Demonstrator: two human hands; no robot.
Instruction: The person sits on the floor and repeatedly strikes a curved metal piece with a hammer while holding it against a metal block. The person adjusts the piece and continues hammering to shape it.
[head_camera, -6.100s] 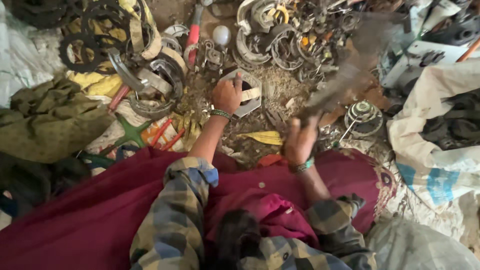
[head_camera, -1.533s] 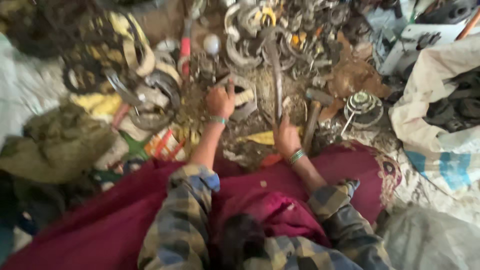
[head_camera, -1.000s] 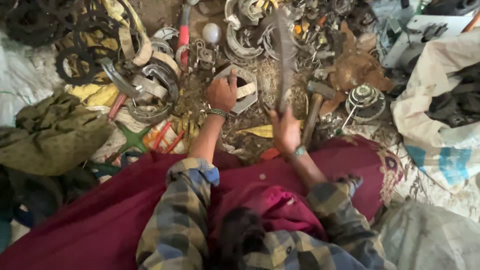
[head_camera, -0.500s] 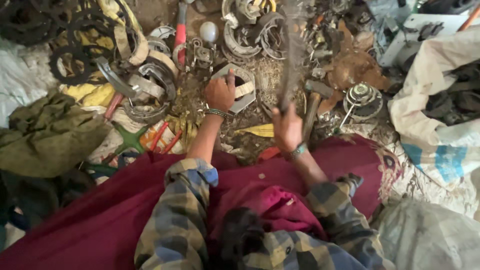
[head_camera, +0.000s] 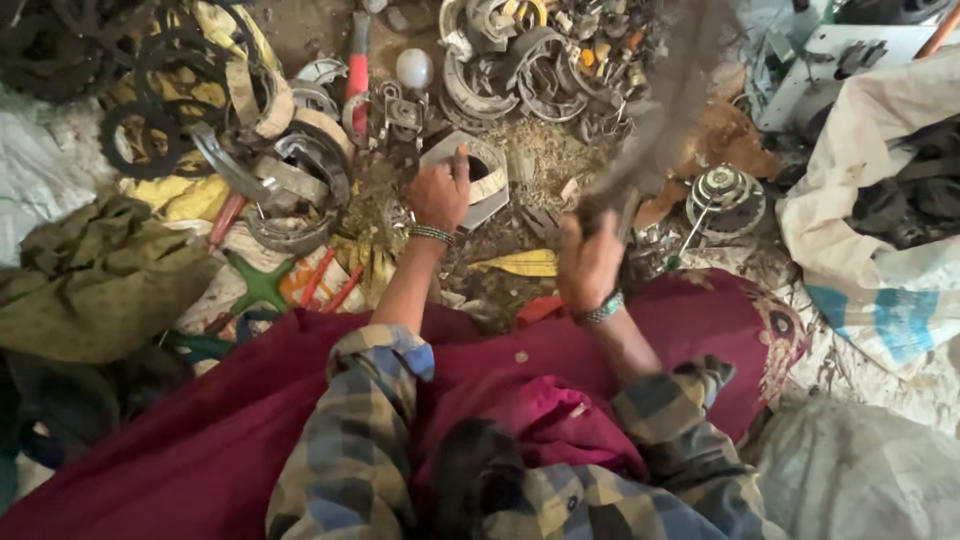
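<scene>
Metal hexagonal ring (head_camera: 478, 170) lies on the gritty ground among scrap, pinned under the left hand (head_camera: 440, 195), fingers curled on its near rim. Half a second ago the hammer (head_camera: 655, 130) stood upright; it now blurs, swinging rightward of the ring, fisted tightly in the right hand (head_camera: 588, 262).

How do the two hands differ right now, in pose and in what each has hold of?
The left hand is low, pressing on a pale metal piece on the ground and sharply in focus. The right hand is raised, gripping a hammer that is motion-blurred above the scrap. The left piece lies flat; the hammer stands tilted upward. Both wrists wear beaded bracelets.
</scene>
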